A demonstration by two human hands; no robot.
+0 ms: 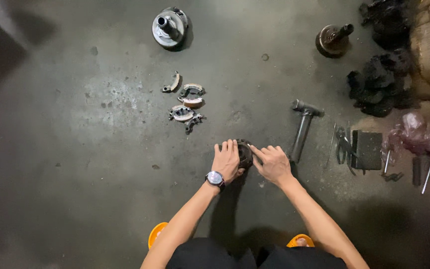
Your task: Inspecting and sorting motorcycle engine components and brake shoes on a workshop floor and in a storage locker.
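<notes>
A dark round metal part [245, 152] lies on the grey concrete floor [100, 159] between my hands. My left hand [226, 160], with a wristwatch [215, 178] on its wrist, rests flat on the part's left side and holds it down. My right hand [273, 162] sits against the part's right edge, fingers pinched on a thin light-coloured pin whose tip touches the part. Most of the part is hidden under my fingers.
Several curved clutch shoes [185, 102] lie beyond my hands. A round metal hub [170, 26] and a rusty shaft part [333, 39] stand farther back. A hammer [302, 127], pliers [343, 144], a dark pad [367, 149], black rags [381, 82] and small tools lie to the right.
</notes>
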